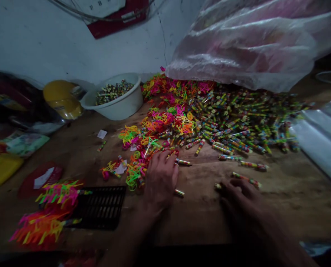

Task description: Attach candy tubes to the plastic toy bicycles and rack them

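My left hand point(161, 180) lies palm down on the near edge of a heap of bright plastic trinkets point(136, 167), its fingers stretched forward and slightly bent. From beside its fingers pokes a small patterned tube point(184, 162), and another tube end point(180, 193) shows next to the wrist side. My right hand point(242, 196) is low over the wooden table, dark and a little blurred, with fingers curled. The pale end of a small tube point(218, 186) shows at its fingertips; the rest is hidden. Just beyond it lies a loose patterned tube point(247, 179).
A large heap of patterned tubes point(238, 115) spreads beneath a clear plastic bag point(243, 63). A white basin point(121, 109) of tubes stands by the wall. At left, a black slotted tray point(101, 207) holds rows of tubes with bright trinkets point(43, 228). Plastic sheeting point(324, 137) lies right.
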{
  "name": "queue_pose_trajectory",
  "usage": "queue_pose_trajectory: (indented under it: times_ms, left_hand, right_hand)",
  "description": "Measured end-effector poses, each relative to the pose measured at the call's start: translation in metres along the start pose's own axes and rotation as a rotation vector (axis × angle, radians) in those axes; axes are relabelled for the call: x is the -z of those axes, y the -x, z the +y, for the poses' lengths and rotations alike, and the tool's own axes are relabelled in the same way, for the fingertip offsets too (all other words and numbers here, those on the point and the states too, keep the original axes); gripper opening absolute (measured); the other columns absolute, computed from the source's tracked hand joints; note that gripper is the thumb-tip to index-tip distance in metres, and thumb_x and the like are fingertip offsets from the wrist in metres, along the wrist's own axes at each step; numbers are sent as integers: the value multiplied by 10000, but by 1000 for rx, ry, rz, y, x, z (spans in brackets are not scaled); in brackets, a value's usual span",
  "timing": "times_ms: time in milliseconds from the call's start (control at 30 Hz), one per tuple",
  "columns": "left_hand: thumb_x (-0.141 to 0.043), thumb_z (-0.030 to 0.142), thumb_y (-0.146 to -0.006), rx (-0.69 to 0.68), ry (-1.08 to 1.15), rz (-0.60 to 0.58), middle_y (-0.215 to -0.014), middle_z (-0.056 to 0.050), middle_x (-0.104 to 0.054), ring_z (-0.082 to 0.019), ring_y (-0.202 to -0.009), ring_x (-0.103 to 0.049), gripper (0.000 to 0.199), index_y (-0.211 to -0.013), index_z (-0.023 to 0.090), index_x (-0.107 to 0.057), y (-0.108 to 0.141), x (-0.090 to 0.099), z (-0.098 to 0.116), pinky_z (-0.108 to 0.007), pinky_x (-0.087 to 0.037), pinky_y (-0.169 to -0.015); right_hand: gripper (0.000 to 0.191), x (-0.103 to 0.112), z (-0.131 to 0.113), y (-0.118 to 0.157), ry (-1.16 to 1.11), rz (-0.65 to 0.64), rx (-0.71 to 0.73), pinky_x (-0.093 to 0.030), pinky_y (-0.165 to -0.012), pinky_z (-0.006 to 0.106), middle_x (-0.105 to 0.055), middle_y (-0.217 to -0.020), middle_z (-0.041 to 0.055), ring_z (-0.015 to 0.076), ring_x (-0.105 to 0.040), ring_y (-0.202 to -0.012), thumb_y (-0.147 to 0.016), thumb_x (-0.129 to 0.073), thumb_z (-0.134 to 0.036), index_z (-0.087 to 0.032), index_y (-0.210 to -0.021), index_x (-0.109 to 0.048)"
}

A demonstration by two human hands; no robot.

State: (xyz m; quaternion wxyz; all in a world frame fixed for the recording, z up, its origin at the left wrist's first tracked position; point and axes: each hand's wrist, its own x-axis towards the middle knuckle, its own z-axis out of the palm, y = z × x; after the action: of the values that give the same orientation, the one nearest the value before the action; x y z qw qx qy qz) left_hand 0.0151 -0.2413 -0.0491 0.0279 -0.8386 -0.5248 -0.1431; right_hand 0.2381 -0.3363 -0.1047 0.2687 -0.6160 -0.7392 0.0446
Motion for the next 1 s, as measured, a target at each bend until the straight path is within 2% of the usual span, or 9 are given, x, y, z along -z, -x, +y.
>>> queue_pose_trajectory:
  times_ms: [100, 267, 333, 400, 533, 633, 833, 933, 1000]
  left_hand:
    - [-560, 224, -808, -67, -9, -35, -1352, -84, -457, -301, -1293, -338, 257, -1059, 174, -581, -8, -13, 5, -482, -338, -1047]
    - [-491, 210, -852, -83, 39, -9, -1428, -90, -363, -262, -1343, -276, 138, -930, 164, -595, 17, -12, -14, -440, -324, -1077]
    - [-487, 199, -853, -134, 71, -25, -1409, -76, -396, -248, -1335, -297, 116, -879, 174, -597, 29, -8, -27, -429, -328, -1077]
    - [-507, 201, -846, -172, 107, -23, -1337, -62, -483, -235, -1303, -351, 91, -860, 188, -596, 39, -5, -39, -417, -351, -1061]
    - [-547, 166, -822, -168, 180, 107, -1115, -64, -615, -220, -1192, -461, 129, -946, 190, -574, 49, -7, -54, -399, -397, -1010]
    - [-525, 108, -825, -167, 218, 168, -963, -45, -640, -191, -1046, -530, 193, -1000, 186, -547, 48, -8, -57, -370, -427, -959]
    - [-489, 176, -862, 24, 153, 184, -959, -57, -619, -199, -967, -534, 149, -993, 175, -561, 3, 9, -44, -368, -428, -902]
    - [-509, 233, -853, 7, 114, 94, -1051, -70, -602, -222, -1031, -516, 186, -1020, 171, -562, -37, 13, -28, -384, -412, -923]
    - [-541, 263, -836, -52, 98, 62, -1172, -78, -557, -234, -1097, -485, 266, -1088, 177, -542, -63, 9, -14, -393, -393, -954]
  right_hand:
    - [286, -6, 1, 1, 1, -11, -3, -509, -607, 251, -599, -956, 72, 172, -615, -809, -929, -336, -327, -247, -1019, -595]
    - [247, -11, 16, 4, -74, 71, -147, -490, -469, 225, -642, -813, 60, 142, -615, -575, -879, -433, -415, -212, -959, -548]
    - [301, -9, 18, 5, -104, 120, -234, -482, -426, 238, -648, -746, 50, 154, -609, -525, -850, -470, -447, -201, -1013, -531]
    - [360, -7, 16, 3, -119, 146, -256, -532, -505, 277, -670, -816, 71, 184, -647, -610, -843, -485, -450, -189, -1089, -523]
    - [251, -11, 4, -5, -238, 108, -12, -549, -792, 340, -644, -1048, 74, 214, -640, -933, -853, -523, -347, -238, -1069, -589]
    - [230, -15, -1, -8, -314, 103, 79, -555, -766, 312, -637, -1035, 62, 202, -627, -952, -865, -508, -314, -257, -1064, -609]
    - [273, -4, 11, -9, -116, 42, 278, -525, -661, 282, -686, -881, 26, 179, -652, -789, -808, -529, -234, -276, -1060, -624]
    - [291, -4, 16, -9, -39, 103, 329, -506, -615, 288, -700, -816, 21, 177, -650, -683, -799, -515, -255, -270, -1074, -609]
    - [263, -5, 11, -8, -63, 117, 242, -508, -616, 298, -694, -792, 23, 183, -642, -663, -805, -513, -267, -269, -1051, -603]
